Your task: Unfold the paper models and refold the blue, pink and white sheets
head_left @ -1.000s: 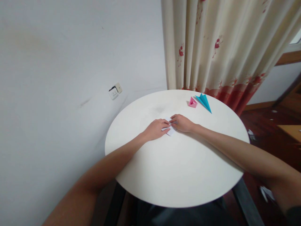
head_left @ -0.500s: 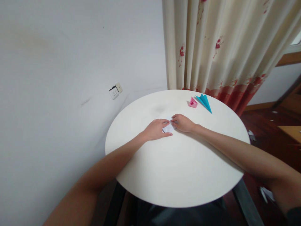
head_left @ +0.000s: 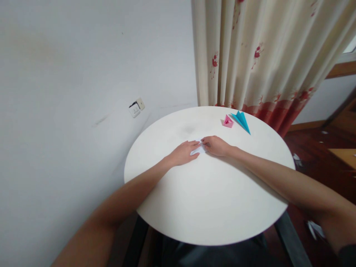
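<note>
A small piece of folded white paper (head_left: 198, 149) lies near the middle of the round white table (head_left: 211, 200). My left hand (head_left: 183, 153) rests on its left side, with the fingers stretched flat across the paper and the thumb apart at the near edge. From the right, my right hand (head_left: 217, 145) has its fingers curled together on the paper's right part, pinching it. Both hands cover much of the paper, so its full shape and folds are hidden.
A pink folded-paper piece (head_left: 228, 121) and a blue paper plane (head_left: 241, 121) lie toward the table's far right. A white wall with a socket (head_left: 135, 109) stands at the left, and a patterned curtain (head_left: 250, 55) hangs behind the table.
My left thumb has drawn in closer to the fingers, and less of the paper's near part shows. My right fingertips have shifted slightly left and curled more. The pink and blue papers stay put.
</note>
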Action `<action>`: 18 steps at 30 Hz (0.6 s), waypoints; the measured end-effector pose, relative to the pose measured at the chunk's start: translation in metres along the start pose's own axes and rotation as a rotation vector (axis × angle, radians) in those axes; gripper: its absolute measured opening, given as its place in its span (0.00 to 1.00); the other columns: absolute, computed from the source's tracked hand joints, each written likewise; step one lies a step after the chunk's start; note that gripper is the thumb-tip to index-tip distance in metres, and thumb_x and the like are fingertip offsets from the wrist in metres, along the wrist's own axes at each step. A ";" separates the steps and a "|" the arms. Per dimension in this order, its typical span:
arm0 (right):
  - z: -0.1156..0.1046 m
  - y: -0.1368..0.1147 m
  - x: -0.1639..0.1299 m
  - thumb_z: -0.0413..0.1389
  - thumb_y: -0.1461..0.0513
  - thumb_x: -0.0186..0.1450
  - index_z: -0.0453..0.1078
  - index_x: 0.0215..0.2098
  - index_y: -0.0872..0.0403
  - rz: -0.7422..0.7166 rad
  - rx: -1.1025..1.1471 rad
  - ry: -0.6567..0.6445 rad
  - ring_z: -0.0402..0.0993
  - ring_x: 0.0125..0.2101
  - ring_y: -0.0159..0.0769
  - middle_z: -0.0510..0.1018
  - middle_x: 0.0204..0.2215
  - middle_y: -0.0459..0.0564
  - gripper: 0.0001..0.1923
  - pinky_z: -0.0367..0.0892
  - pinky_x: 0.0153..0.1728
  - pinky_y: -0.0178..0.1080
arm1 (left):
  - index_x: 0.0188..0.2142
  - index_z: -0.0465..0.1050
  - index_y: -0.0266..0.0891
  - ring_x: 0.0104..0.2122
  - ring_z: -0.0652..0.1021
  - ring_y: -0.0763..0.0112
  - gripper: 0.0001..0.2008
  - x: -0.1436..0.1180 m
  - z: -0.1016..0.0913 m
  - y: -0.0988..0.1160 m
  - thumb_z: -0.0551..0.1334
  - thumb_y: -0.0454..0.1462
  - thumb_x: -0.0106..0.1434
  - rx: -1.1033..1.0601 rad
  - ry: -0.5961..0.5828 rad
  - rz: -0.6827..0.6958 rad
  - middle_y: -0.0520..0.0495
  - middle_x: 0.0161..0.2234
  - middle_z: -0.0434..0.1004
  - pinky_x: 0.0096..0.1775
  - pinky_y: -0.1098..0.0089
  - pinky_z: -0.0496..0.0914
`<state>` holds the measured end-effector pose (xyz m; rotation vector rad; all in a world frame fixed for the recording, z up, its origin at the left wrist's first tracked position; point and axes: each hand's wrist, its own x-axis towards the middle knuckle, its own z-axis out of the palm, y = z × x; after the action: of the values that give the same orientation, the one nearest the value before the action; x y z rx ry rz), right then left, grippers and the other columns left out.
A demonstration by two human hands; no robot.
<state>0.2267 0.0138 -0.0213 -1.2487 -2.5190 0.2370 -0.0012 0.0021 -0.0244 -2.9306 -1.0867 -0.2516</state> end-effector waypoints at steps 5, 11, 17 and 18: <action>-0.002 0.000 -0.001 0.56 0.63 0.69 0.79 0.49 0.54 0.065 -0.024 -0.032 0.80 0.47 0.44 0.84 0.46 0.56 0.13 0.68 0.50 0.38 | 0.63 0.67 0.40 0.65 0.67 0.59 0.20 -0.001 0.001 -0.003 0.53 0.40 0.74 -0.040 -0.015 0.008 0.41 0.67 0.64 0.67 0.52 0.56; -0.001 0.001 -0.001 0.54 0.62 0.70 0.79 0.50 0.55 0.056 -0.059 -0.003 0.78 0.49 0.46 0.83 0.48 0.58 0.14 0.67 0.50 0.37 | 0.59 0.71 0.38 0.64 0.69 0.63 0.19 0.001 0.004 -0.007 0.50 0.35 0.74 -0.032 0.019 0.015 0.42 0.65 0.67 0.67 0.57 0.57; 0.001 0.007 -0.001 0.52 0.70 0.65 0.79 0.48 0.55 0.005 -0.068 0.034 0.79 0.47 0.44 0.83 0.47 0.56 0.18 0.67 0.48 0.36 | 0.60 0.71 0.37 0.65 0.68 0.61 0.20 0.001 0.002 -0.007 0.55 0.41 0.74 -0.051 0.013 -0.007 0.42 0.65 0.67 0.67 0.58 0.57; 0.001 0.008 -0.001 0.52 0.71 0.64 0.80 0.48 0.56 -0.001 -0.068 0.039 0.79 0.47 0.44 0.83 0.47 0.56 0.19 0.67 0.47 0.36 | 0.60 0.72 0.37 0.65 0.68 0.60 0.20 0.001 0.002 -0.007 0.56 0.42 0.74 -0.056 0.012 -0.018 0.42 0.65 0.68 0.67 0.59 0.57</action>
<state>0.2324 0.0182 -0.0250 -1.2654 -2.5137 0.1259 -0.0050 0.0084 -0.0266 -2.9653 -1.1235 -0.3054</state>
